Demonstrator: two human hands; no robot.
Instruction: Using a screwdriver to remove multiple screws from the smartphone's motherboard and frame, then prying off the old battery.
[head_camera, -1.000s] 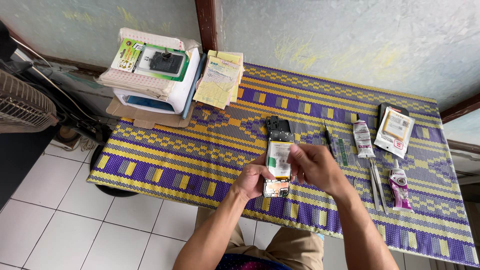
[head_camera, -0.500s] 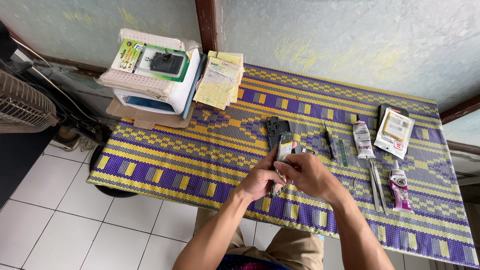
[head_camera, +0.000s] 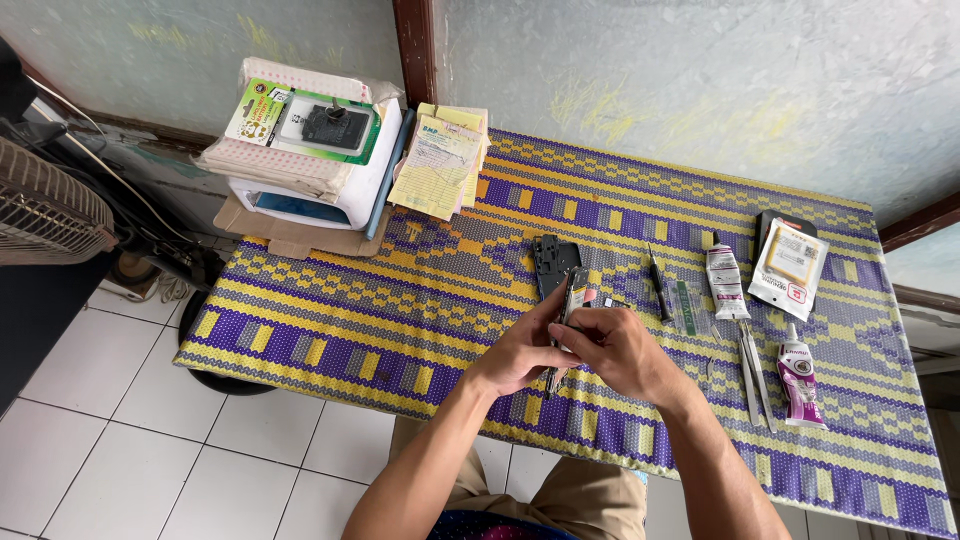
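Note:
Both my hands hold an opened phone (head_camera: 573, 300) on edge above the woven purple and yellow mat (head_camera: 350, 300). My left hand (head_camera: 520, 352) grips its lower left side with fingers reaching up along it. My right hand (head_camera: 620, 350) wraps the right side, thumb on the phone's edge. Just beyond the phone a dark back cover (head_camera: 553, 262) lies flat on the mat.
A screwdriver (head_camera: 656, 285), a glue tube (head_camera: 723, 282), tweezers (head_camera: 752, 370), a packaged battery (head_camera: 790, 262) and a small purple tube (head_camera: 797, 372) lie at the right. Paper slips (head_camera: 437, 165) and stacked boxes (head_camera: 310, 150) sit at the back left. A fan (head_camera: 45, 215) stands left.
The phone was held flat showing its battery; I have turned it up on edge and closed both hands around it, slightly farther from me.

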